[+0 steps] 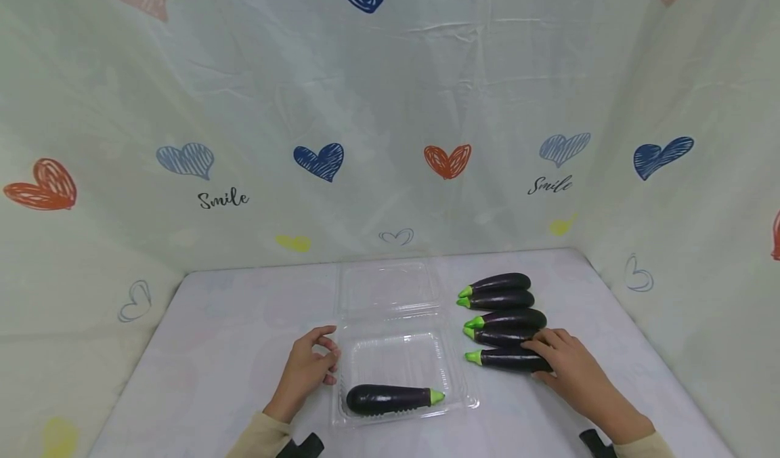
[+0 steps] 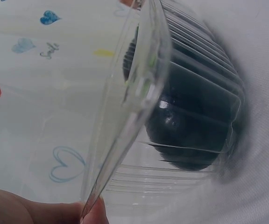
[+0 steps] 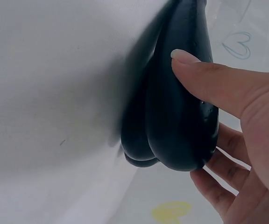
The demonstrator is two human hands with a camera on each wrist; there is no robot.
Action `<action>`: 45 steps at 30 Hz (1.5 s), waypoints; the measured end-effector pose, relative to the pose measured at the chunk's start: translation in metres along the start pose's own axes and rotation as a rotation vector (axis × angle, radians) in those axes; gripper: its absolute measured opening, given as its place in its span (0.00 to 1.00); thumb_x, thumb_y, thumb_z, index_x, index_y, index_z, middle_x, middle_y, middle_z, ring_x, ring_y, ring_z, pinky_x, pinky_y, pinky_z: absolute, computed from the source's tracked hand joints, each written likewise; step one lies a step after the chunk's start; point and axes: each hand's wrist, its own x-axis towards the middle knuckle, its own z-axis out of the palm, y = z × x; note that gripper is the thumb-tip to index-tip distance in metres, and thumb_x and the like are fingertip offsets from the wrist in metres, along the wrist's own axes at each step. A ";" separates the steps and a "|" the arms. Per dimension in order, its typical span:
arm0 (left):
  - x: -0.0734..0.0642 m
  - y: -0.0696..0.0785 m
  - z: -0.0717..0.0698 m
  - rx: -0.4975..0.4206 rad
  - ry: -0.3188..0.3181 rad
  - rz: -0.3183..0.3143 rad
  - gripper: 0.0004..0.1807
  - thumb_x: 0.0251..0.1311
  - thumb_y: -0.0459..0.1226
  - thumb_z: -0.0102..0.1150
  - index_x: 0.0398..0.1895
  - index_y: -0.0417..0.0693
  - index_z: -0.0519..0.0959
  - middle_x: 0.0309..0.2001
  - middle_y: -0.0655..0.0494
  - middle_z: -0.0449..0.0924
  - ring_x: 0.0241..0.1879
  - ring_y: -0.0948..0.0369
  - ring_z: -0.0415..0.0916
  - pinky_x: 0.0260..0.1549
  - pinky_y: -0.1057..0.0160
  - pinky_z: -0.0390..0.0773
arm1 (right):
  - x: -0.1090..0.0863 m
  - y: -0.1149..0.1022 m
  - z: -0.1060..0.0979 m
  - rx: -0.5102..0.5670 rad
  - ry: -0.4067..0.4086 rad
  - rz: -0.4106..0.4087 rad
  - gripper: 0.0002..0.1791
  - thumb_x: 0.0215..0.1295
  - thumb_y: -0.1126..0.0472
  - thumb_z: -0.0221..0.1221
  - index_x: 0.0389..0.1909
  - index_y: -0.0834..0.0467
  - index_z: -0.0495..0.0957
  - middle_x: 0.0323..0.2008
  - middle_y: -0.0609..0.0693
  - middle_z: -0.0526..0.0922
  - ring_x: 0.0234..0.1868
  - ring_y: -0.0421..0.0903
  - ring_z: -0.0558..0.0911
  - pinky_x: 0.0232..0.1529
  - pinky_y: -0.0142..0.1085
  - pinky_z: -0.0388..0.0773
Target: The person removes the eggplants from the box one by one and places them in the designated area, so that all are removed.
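Note:
A clear plastic clamshell box (image 1: 390, 358) lies with its lid folded back, one eggplant (image 1: 390, 399) in its tray along the near side, green stem to the right. My left hand (image 1: 307, 368) is at the box's left edge; in the left wrist view its thumb and finger pinch the rim (image 2: 107, 170). To the right of the box, my right hand (image 1: 569, 368) grips the rounded end of the nearest eggplant (image 1: 506, 359) in a row. The right wrist view shows the thumb across that eggplant (image 3: 179, 121) and the fingers around its other side.
Behind the gripped one, several more eggplants (image 1: 512, 319) lie side by side, stems pointing left. The transparent lid (image 1: 388, 287) lies behind the tray on the white tabletop (image 1: 244, 322). A curtain (image 1: 390, 106) printed with hearts encloses the table's back and sides.

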 end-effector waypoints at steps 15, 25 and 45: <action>-0.001 0.000 0.000 0.001 -0.003 0.007 0.27 0.63 0.20 0.58 0.67 0.25 0.72 0.40 0.45 0.76 0.24 0.61 0.76 0.17 0.66 0.82 | -0.002 -0.002 0.003 -0.016 -0.014 0.018 0.29 0.39 0.64 0.85 0.48 0.56 0.87 0.46 0.52 0.83 0.52 0.57 0.81 0.52 0.57 0.83; 0.000 -0.002 0.000 0.002 0.002 -0.001 0.27 0.64 0.21 0.59 0.68 0.26 0.72 0.41 0.45 0.76 0.24 0.60 0.75 0.17 0.66 0.82 | -0.003 -0.001 0.005 -0.025 0.023 -0.014 0.30 0.37 0.66 0.85 0.47 0.57 0.87 0.45 0.53 0.83 0.52 0.58 0.81 0.51 0.57 0.83; -0.001 -0.002 0.000 0.006 0.003 0.006 0.27 0.65 0.21 0.60 0.68 0.25 0.72 0.40 0.46 0.75 0.24 0.60 0.75 0.17 0.66 0.82 | 0.008 -0.023 -0.018 -0.018 0.093 -0.103 0.29 0.42 0.63 0.84 0.49 0.55 0.87 0.48 0.51 0.83 0.52 0.54 0.81 0.51 0.53 0.83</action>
